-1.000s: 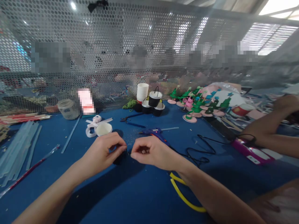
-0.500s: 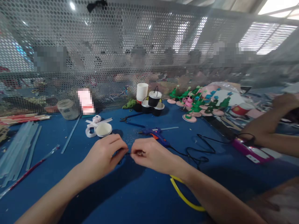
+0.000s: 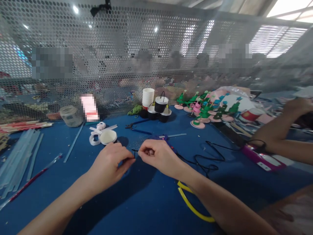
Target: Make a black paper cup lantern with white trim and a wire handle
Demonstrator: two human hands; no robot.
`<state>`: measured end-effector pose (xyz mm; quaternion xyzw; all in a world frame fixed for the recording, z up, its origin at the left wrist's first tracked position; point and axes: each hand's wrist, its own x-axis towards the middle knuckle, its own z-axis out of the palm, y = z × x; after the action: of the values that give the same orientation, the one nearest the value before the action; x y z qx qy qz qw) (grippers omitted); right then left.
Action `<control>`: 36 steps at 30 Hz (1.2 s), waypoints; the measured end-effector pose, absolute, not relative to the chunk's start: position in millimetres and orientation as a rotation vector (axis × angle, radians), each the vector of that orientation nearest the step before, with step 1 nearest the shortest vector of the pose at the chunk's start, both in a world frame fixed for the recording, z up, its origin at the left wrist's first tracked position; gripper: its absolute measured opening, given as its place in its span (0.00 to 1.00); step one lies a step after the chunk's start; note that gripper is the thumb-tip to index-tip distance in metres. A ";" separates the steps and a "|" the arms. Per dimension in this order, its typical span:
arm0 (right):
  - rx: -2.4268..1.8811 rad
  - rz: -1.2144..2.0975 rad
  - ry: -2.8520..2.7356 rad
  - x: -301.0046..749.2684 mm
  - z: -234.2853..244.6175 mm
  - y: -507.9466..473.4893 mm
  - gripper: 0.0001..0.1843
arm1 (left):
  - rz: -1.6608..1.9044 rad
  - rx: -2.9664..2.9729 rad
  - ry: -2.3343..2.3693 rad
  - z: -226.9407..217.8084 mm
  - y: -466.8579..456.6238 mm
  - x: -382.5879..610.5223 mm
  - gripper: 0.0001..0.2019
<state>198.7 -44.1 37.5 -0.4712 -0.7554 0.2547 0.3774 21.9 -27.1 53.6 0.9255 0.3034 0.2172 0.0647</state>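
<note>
Over the middle of the blue table, my left hand (image 3: 111, 168) is closed, thumb and fingers pinched on a thin black wire-like piece (image 3: 135, 151). Its upper end sticks up between the two hands and looks bent or crossed. My right hand (image 3: 161, 158) is closed in a pinch at the piece's right end, and its fingertips hide what they grip. Behind my right hand lies a blue glue gun (image 3: 164, 137), partly covered. A paper cup with a white inside (image 3: 108, 136) stands just beyond my left hand, beside a curled white ribbon (image 3: 95, 138).
Pliers (image 3: 139, 132) lie beyond my hands, near small black buckets (image 3: 161, 105) and stacked white cups (image 3: 148, 97). Small green trees (image 3: 204, 112) stand right. Glue sticks (image 3: 21, 156) lie left. A yellow strip (image 3: 193, 210), black cord (image 3: 207, 158), purple power strip (image 3: 262, 156) and another person's arm (image 3: 276, 133) are right.
My fingertips have drawn slightly apart, and the black piece now shows upright between them. My right hand has risen a little and covers more of the glue gun.
</note>
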 end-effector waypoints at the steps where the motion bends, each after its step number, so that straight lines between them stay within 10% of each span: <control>1: -1.189 0.587 -2.001 198.4 36.8 -44.6 0.07 | 0.670 2.835 0.899 53.7 -27.8 21.6 0.08; 12: -1.047 1.153 -1.830 200.6 41.8 -48.5 0.05 | 0.578 2.552 0.868 55.9 -16.7 18.9 0.09; 22: -1.196 0.580 -2.030 197.7 37.6 -44.8 0.08 | 0.682 2.792 0.881 54.3 -27.7 21.1 0.08; 36: -1.172 0.959 -1.771 199.8 41.4 -45.2 0.06 | 0.581 2.545 0.886 55.2 -20.6 21.3 0.09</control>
<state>199.8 -45.2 41.4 -0.4621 -0.6984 0.3782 0.3946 21.3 -20.6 55.2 0.9061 0.3155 0.2070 0.1911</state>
